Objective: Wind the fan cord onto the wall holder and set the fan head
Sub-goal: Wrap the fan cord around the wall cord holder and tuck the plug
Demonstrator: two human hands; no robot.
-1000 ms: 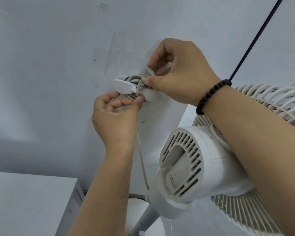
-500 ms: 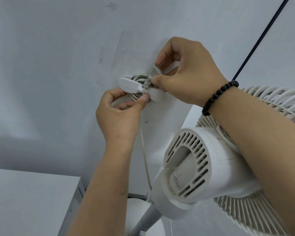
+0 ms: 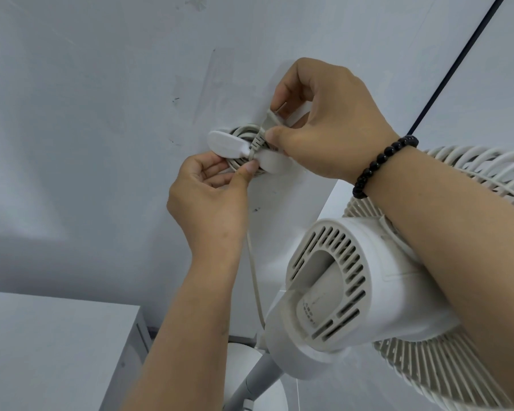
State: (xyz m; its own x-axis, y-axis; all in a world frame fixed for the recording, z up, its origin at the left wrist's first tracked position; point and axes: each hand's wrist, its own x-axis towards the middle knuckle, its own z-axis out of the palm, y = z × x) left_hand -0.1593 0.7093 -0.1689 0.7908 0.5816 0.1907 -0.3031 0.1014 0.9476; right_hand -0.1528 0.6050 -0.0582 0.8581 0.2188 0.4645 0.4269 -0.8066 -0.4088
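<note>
Right hand (image 3: 324, 126) pinches the grey plug end; left hand (image 3: 211, 200) pinches the pale grey fan cord (image 3: 244, 134), coiled on the white plastic wall holder (image 3: 226, 143). Letting go early could let the loops spring off.

A white wall holder (image 3: 229, 147) carries pale grey-beige coils of fan cord (image 3: 244, 132) against a light blue-grey wall (image 3: 86, 114) flecked with small dark marks. Below and right of the holder, the fan head (image 3: 353, 292) is white with beige slotted vents and an off-white ribbed grille (image 3: 472, 170). A black beaded bracelet (image 3: 380, 167) rings one wrist. A thin black line (image 3: 457, 63) crosses the wall above the fan.
</note>
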